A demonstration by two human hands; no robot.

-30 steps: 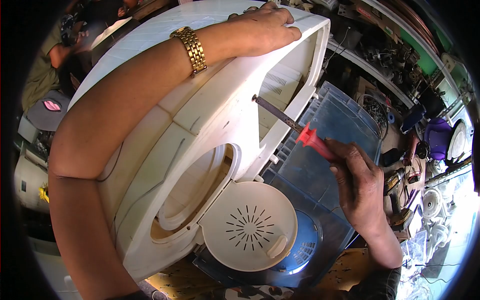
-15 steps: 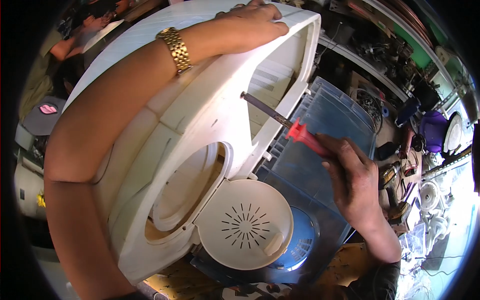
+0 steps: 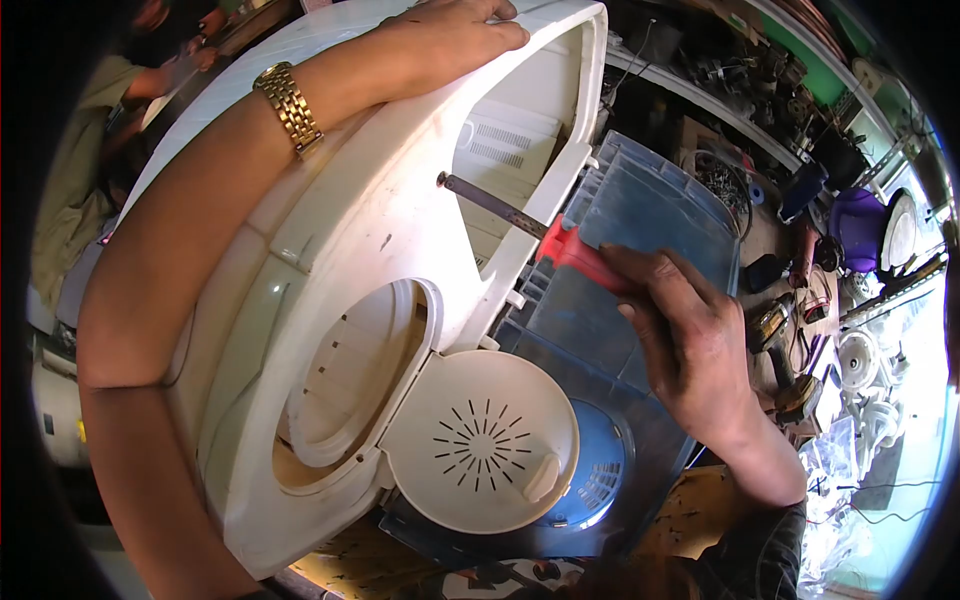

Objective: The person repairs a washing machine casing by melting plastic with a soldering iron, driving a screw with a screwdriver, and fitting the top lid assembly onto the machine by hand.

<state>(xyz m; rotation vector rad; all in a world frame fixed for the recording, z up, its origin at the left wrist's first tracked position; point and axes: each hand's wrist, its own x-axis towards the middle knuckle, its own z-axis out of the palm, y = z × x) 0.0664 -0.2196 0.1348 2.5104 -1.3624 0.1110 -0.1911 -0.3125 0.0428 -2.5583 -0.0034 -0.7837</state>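
A white washing machine top (image 3: 365, 225), with a round opening and a larger rectangular one, is tilted in front of me. My left arm reaches across it, and my left hand (image 3: 455, 42) grips its upper edge, fingertips partly out of view. In my right hand (image 3: 690, 345) is the red handle of a screwdriver (image 3: 585, 262). The dark shaft points up and left, its tip at a hole in the white panel between the two openings. A round slotted lid (image 3: 480, 470) hangs open beside the round opening. Behind the screwdriver spreads a see-through blue lid (image 3: 650, 215).
On the right lie power drills (image 3: 770, 325), a purple container (image 3: 858, 228) and white plastic parts (image 3: 870, 375). Metal shelving (image 3: 720, 110) with dark parts runs along the back. Another person's arm (image 3: 150, 85) shows at upper left.
The washing machine top, both hands and the screwdriver appear shifted left and slightly up in view. The screwdriver tip stays at the same hole, and my right fingers sit differently on the handle.
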